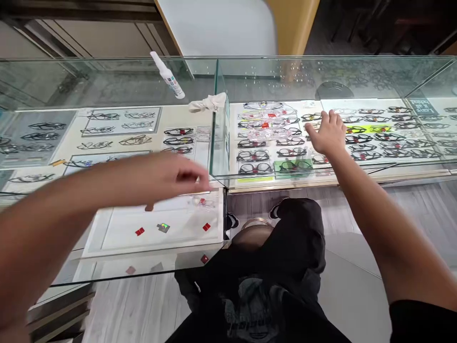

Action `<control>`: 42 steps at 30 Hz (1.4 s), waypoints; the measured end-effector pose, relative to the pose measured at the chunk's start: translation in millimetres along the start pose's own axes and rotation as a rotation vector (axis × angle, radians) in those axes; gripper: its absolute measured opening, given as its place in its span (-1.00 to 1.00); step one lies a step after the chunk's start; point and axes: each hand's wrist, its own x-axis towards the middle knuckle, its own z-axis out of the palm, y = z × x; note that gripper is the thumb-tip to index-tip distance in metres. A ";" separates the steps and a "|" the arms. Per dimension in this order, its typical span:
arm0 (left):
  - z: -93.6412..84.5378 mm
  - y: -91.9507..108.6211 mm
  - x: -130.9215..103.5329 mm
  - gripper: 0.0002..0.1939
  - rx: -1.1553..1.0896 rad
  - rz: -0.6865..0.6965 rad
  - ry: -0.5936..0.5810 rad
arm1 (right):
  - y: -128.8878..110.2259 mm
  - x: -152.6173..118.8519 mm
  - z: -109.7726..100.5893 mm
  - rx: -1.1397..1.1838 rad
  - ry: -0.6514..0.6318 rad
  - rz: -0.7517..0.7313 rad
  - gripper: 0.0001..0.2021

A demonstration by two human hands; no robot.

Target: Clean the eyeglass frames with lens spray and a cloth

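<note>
Left hand (178,177) over pulled-out white display tray (117,236), fingers loosely curled, empty. Right hand (328,133) spread flat, holding nothing, above rows of dark-framed spectacles (291,152) under glass counter top (357,76).

Right hand (328,133) rests on glass case (357,76) above eyeglasses (291,152).

Both forearms are bare to the left hand (171,176) and right hand (328,133). A black short sleeve (421,319) shows at five o'clock. Black T-shirt (250,305) with grey skull print, black trousers (296,238), dark sneakers (232,221) with white trim.
</note>
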 end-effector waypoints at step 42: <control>57.5 -51.0 -65.3 -0.59 -0.247 -0.060 -0.096 | -3.9 -14.2 -7.9 0.051 0.053 0.022 -0.02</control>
